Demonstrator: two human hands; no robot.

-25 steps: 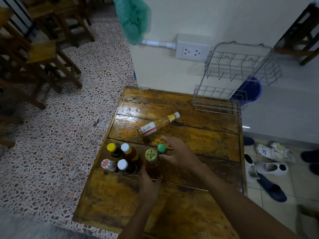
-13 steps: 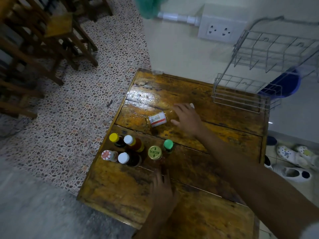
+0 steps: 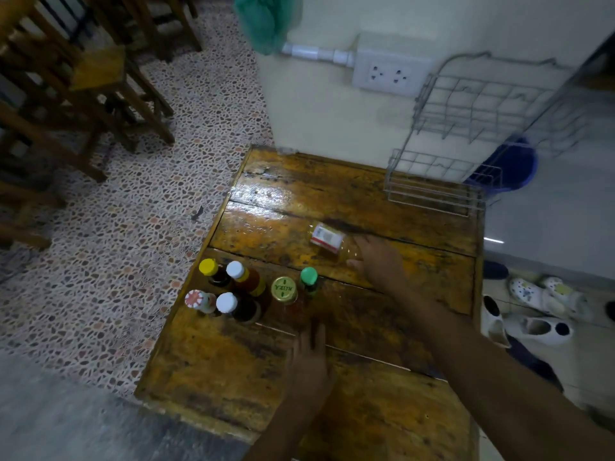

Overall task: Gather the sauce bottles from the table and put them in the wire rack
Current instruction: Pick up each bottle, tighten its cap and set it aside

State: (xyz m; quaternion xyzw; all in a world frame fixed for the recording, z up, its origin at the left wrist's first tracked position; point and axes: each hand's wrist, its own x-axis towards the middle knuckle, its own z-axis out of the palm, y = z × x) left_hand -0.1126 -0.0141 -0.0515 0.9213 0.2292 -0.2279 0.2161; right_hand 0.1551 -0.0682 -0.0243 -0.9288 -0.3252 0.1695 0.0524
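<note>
right hand (image 3: 379,261): I see it on the lying bottle (image 3: 332,242), fingers curled over its neck end, gripping it. Cap hidden under the hand.
lying bottle: on its side on the table (image 3: 416,410), label end pointing away toward the far left, roughly mid-table, well short of the wire rack (image 3: 432,191).
left hand (image 3: 309,364): flat over the near-middle planks, fingers straight and together, holding nothing. Blurred, so I can't tell if the palm touches the wood. Fingertips just short of the gold-lid jar (image 3: 284,289).
standing cluster: six upright at the table's left edge. Yellow-cap bottle (image 3: 209,267) and white-cap orange bottle (image 3: 239,272) in the far row; red-and-white-cap bottle (image 3: 194,299) and white-cap dark bottle (image 3: 228,302) in the near row; gold-lid jar beside them, green-cap bottle (image 3: 308,277) just right of the jar.
wire rack: at the far right corner of the table, against the wall, no bottles in it.
wall: double socket (image 3: 391,74) left of the rack's top.
floor right of table: white clogs (image 3: 539,314).
</note>
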